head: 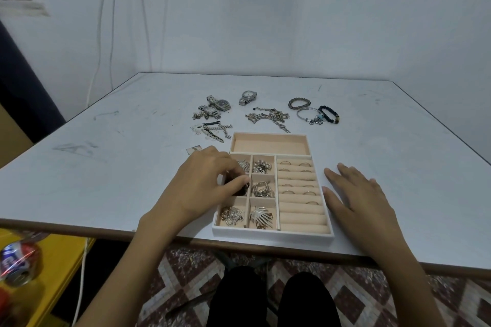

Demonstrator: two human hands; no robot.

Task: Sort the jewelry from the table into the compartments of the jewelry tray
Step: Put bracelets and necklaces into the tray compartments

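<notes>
Half of the jewelry tray's (273, 233) left column hides under the left hand (202, 186), whose curled fingers (225, 164) pinch a small dark piece (240, 190), hard to identify, over the middle-left compartment. The right hand (358, 199) lies flat and released on the table (106, 167), just beside the tray. Watches (221, 105), chains (268, 117) and bracelets (299, 103) lie beyond.

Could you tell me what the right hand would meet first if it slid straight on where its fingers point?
Probably the silver bangle, after just clearing the tray at its far corner; depth is unclear.
</notes>
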